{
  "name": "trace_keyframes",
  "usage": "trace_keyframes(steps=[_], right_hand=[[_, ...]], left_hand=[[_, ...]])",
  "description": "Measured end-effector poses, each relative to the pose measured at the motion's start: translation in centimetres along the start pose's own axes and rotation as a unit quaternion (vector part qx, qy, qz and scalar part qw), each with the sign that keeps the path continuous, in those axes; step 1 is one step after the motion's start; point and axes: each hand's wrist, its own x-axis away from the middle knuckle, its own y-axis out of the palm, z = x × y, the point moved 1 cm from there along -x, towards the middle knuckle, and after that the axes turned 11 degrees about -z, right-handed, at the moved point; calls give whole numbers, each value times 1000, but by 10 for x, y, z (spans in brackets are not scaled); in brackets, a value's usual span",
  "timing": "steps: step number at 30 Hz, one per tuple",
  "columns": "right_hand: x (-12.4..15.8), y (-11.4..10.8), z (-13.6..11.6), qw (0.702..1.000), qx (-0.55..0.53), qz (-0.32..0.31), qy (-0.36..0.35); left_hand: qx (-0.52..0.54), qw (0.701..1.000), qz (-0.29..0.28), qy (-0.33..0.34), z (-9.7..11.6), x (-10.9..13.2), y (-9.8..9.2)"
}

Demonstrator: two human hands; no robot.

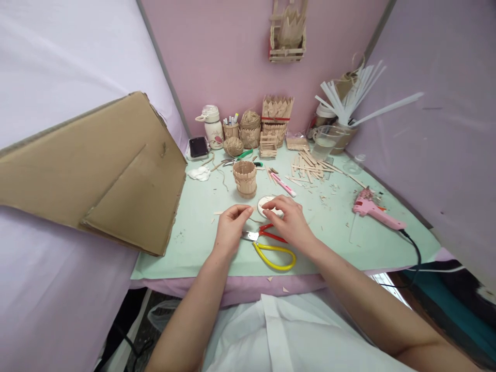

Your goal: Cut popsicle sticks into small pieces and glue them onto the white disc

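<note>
My left hand is closed in a pinch, its fingertips together at the left of a round white dish. What it holds, if anything, is too small to make out. Over the dish's right side, my right hand has thumb and fingers curled toward each other; the tips hide whatever may be between them. A short piece of twine lies between the hands. Beneath them are scissors with one red handle and one yellow handle. Just beyond my hands stands a small round pot covered in wooden pieces.
A pink glue gun with a black cord lies at the right. Farther back are a pile of wooden sticks, a pink cutter, pliers, twine balls and a clear cup. Cardboard leans at the left.
</note>
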Motion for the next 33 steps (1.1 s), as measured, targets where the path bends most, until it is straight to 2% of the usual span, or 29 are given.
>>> trace_keyframes(steps=[3, 5, 7, 9, 11, 13, 17, 22, 28, 33], right_hand=[[2, -1, -3, 999, -19, 1, -30], [5, -2, -5, 998, -14, 19, -55], [10, -4, -6, 995, 6, 46, -84], [16, -7, -5, 990, 25, 73, -116], [21, -10, -5, 984, 36, 89, -147], [25, -13, -4, 979, 36, 96, -174], [28, -16, -4, 976, 10, 93, -196], [26, -16, -7, 977, -30, 80, -194], [23, -15, -9, 979, -58, 64, -184], [22, -17, -15, 976, -61, 63, -200]], left_hand=[[-77, 993, -15, 86, 6, 5, 2], [-168, 965, 15, 199, 11, 11, 2], [-270, 902, 62, 331, 14, 20, 2], [-358, 820, 77, 439, 16, 28, 3], [-410, 757, 68, 504, 17, 34, 5], [-429, 726, 68, 532, 18, 37, 7], [-434, 718, 81, 538, 20, 38, 9], [-431, 718, 70, 542, 19, 39, 8], [-397, 765, 72, 502, 12, 37, 4], [-377, 784, 62, 489, 8, 36, 4]])
